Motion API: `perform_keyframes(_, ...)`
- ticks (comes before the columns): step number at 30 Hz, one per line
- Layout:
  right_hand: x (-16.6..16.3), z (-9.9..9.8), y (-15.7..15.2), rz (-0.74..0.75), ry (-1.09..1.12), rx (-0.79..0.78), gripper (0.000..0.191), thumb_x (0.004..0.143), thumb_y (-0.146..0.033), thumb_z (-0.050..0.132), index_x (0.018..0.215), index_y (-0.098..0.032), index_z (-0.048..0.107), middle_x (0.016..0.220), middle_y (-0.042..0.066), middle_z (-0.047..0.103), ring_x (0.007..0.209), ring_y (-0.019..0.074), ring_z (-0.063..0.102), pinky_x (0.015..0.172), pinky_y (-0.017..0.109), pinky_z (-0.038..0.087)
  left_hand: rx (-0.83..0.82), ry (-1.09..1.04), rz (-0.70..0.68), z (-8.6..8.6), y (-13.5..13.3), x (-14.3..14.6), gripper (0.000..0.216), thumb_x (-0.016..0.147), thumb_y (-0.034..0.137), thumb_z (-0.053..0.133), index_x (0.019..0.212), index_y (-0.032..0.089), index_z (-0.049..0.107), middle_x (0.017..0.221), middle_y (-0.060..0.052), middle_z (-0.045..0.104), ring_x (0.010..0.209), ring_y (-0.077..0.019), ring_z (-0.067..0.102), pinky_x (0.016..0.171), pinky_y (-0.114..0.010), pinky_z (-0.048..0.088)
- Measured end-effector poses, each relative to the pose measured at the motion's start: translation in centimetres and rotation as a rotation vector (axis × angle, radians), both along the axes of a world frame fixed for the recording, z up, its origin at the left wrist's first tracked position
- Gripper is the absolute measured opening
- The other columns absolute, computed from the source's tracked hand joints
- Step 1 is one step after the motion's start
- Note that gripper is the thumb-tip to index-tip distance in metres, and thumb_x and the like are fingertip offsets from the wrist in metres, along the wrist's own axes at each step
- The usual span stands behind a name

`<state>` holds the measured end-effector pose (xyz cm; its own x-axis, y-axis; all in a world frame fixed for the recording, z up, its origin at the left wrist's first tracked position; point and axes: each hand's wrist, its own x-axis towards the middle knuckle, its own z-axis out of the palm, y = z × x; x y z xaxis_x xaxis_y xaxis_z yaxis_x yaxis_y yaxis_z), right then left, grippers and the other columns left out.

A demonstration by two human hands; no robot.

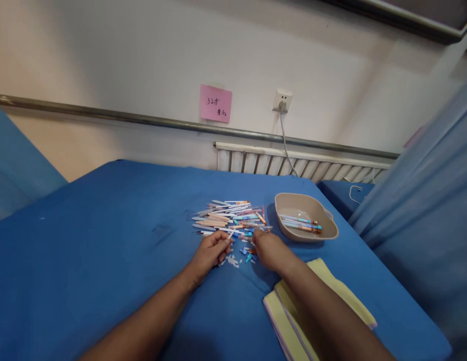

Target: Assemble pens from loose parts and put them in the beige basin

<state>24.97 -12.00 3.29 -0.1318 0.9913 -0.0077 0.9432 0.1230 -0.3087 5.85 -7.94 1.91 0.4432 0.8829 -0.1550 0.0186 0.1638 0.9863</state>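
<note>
My left hand (214, 249) is closed in a pinch around a thin white stick (230, 234), which looks like a pen part and points up and to the right. My right hand (270, 246) reaches to the right side of a pile of pen parts (221, 216); its fingers are bent together, and whatever is between them is hidden. White, peach and grey tubes lie across one another in the pile. Small blue and brown pieces (249, 257), which look like pen caps or clips, are scattered between my hands. Small white bits (232, 260) lie just right of my left hand.
Several pens (301, 224) lie in a beige plastic basket (325, 231) to the right of the pile. A folded yellow towel (284, 306) is under my right forearm. Everything rests on a blue sheet (105, 260). Behind are a metal rail (150, 118) and a radiator (256, 163); a curtain hangs right.
</note>
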Motion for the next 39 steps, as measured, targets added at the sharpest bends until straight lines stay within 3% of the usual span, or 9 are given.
perform_keyframes(3,-1.0,-0.2,0.5,0.010,0.239,0.072,0.017,0.077,-0.010,0.050,0.092,-0.016,0.053,0.083,0.007,0.065,0.074,0.0174,0.060,0.064,0.026,0.038,0.003,0.005,0.003,-0.1,-0.1,0.1,0.028,0.072,0.041,0.063,0.072,0.016,0.050,0.054,0.006,0.053,0.036,-0.0030,0.037,0.035,-0.015,0.022)
perform_keyframes(8,-2.2,-2.3,1.0,0.037,0.880,0.065,0.020,0.078,-0.017,0.052,0.098,-0.020,0.051,0.075,-0.001,0.059,0.064,0.0114,0.055,0.059,0.022,0.042,0.023,0.007,0.004,-0.3,-0.1,0.2,0.028,0.072,0.042,0.063,0.073,0.016,0.051,0.054,0.006,0.053,0.036,-0.0036,0.038,0.037,-0.016,0.025)
perform_keyframes(13,-1.3,-4.4,1.1,0.018,1.149,-0.004,0.015,0.075,-0.023,0.058,0.089,-0.020,0.055,0.068,-0.003,0.052,0.059,0.0097,0.049,0.055,0.022,0.039,0.062,0.036,-0.014,-0.7,0.0,0.2,0.027,0.070,0.039,0.064,0.078,0.015,0.054,0.053,0.007,0.050,0.039,-0.0049,0.040,0.040,-0.017,0.029)
perform_keyframes(20,-1.2,-4.3,1.2,0.035,1.283,-0.035,0.022,0.071,-0.032,0.065,0.088,-0.019,0.057,0.067,-0.003,0.051,0.058,0.0093,0.047,0.054,0.022,0.037,0.092,0.085,0.013,-0.6,-0.3,0.5,0.030,0.066,0.036,0.068,0.085,0.014,0.059,0.052,0.008,0.048,0.041,-0.0048,0.036,0.041,-0.017,0.027)
perform_keyframes(29,-1.5,-3.9,0.6,0.056,1.199,-0.028,0.016,0.073,-0.032,0.064,0.078,-0.019,0.057,0.064,-0.003,0.054,0.057,0.0102,0.049,0.053,0.022,0.038,0.154,0.144,-0.018,-0.7,-0.1,0.5,0.028,0.069,0.038,0.068,0.081,0.014,0.061,0.049,0.008,0.048,0.042,-0.0062,0.039,0.043,-0.018,0.030)
perform_keyframes(39,-1.4,-3.5,0.7,0.026,1.317,-0.028,0.019,0.069,-0.033,0.069,0.078,-0.020,0.059,0.062,-0.003,0.056,0.057,0.0106,0.051,0.054,0.023,0.039,0.097,0.068,-0.001,-0.8,-0.2,0.5,0.028,0.069,0.038,0.068,0.082,0.015,0.059,0.055,0.006,0.052,0.043,-0.0061,0.042,0.043,-0.018,0.033)
